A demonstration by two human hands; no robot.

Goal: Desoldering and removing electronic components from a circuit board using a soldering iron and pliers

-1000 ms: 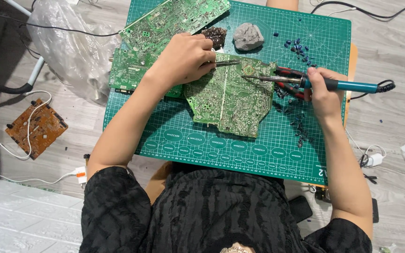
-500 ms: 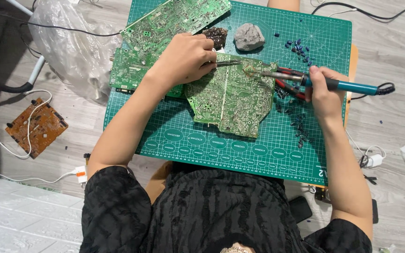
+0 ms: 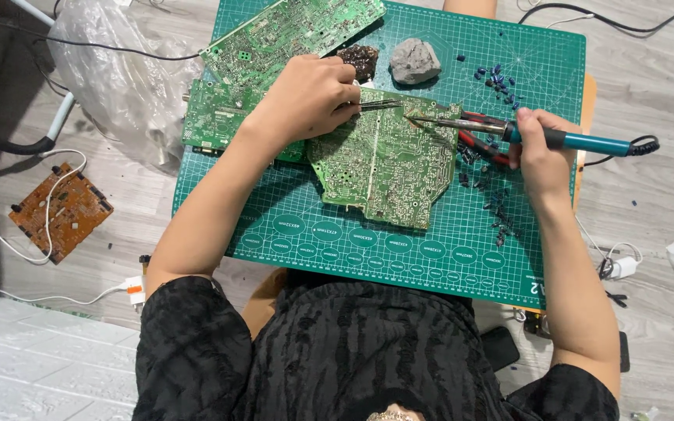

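- Large green circuit board (image 3: 290, 31): its far end is cut off by the picture's top edge, at the far left corner of the cutting mat (image 3: 446, 257).
- Second green board (image 3: 216, 121): its right part lies hidden under the left hand (image 3: 306, 97) and forearm.
- Tweezers (image 3: 380, 104): the handle is hidden inside that hand; only the tips show.
- Blue parts (image 3: 497, 78) near the mat's far right corner: too small to identify.
- Red-handled tool (image 3: 481, 144): partly hidden behind the soldering iron (image 3: 509, 132) and right hand (image 3: 536, 148).
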